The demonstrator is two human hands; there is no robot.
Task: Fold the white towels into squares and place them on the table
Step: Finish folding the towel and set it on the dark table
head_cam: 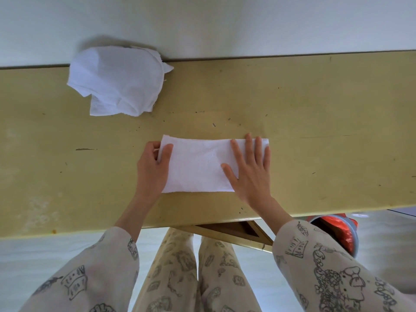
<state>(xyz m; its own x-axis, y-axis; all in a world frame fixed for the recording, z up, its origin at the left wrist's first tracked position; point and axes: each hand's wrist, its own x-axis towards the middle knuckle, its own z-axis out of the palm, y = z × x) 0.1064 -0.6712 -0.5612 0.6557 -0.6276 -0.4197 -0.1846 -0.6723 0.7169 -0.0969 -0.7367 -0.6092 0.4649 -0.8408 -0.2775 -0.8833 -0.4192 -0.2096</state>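
Observation:
A white towel point(198, 165), folded into a long rectangle, lies flat on the yellow table point(315, 131) near its front edge. My left hand point(153, 167) pinches the towel's left end, thumb on top and fingers curled under the edge. My right hand point(249, 170) lies flat on the towel's right end with its fingers spread and straight, pressing it down. A loose heap of unfolded white towels point(117, 82) sits at the back left of the table, against the wall.
The table's back edge meets a pale wall point(225, 23). Below the front edge on the right stands a blue bin with a red bag point(342, 230) in it. A wooden brace point(234, 230) shows under the tabletop. My legs stand close to the table.

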